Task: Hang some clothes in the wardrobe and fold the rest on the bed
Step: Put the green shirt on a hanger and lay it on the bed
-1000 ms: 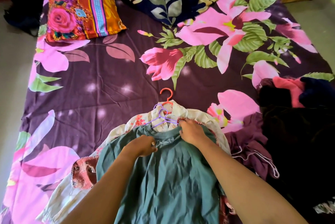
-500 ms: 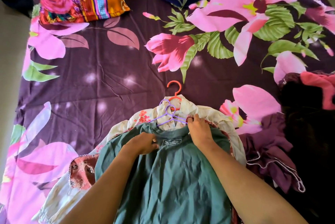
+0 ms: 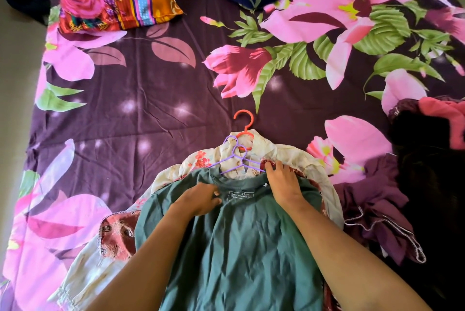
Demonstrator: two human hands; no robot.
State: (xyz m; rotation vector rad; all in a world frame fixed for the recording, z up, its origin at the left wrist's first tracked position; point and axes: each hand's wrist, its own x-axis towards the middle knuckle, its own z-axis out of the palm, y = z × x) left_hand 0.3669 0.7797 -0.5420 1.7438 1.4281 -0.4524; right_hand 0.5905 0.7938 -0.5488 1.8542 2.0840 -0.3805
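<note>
your teal shirt [image 3: 239, 247] lies at 6 o'clock on the bed [image 3: 151, 109], spread over a cream floral garment [image 3: 289, 154]. your left hand [image 3: 198, 200] pinches the shirt's collar with curled fingers. your right hand [image 3: 284, 182] lies flat on its shoulder, fingertips touching the purple hanger [image 3: 234, 157] at the shirt's 12 o'clock. an orange hanger [image 3: 243, 122] pokes out beyond. a dark clothes pile [image 3: 427, 159] sits at 3 o'clock.
</note>
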